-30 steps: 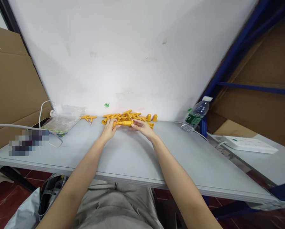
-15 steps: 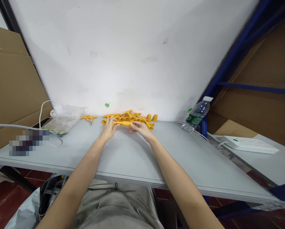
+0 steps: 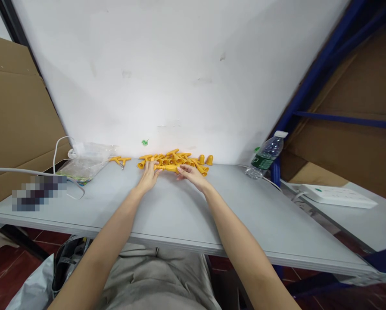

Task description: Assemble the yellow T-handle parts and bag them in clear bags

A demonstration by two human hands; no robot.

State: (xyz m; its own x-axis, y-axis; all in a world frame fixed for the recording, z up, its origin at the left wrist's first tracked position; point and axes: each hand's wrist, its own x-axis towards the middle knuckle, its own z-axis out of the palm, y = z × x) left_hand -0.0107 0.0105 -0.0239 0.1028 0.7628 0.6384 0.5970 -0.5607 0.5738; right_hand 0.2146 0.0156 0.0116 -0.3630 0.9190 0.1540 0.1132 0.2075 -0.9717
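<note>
A heap of yellow plastic parts lies at the far edge of the grey table, against the white wall. Some are T-shaped, some are small cones. My left hand and my right hand reach to the front of the heap. Between them lies a long yellow piece. The fingertips of each hand pinch one end of it, left hand on the left end, right hand on the right. Two loose yellow T-pieces sit apart to the left of the heap.
A clear plastic bag and a white cable lie at the far left. A water bottle lies tilted at the far right. A white power strip rests on a second table to the right. Cardboard stands on both sides.
Both hands have carried the long yellow piece a little farther back, up against the heap. Since half a second ago almost nothing has shifted.
</note>
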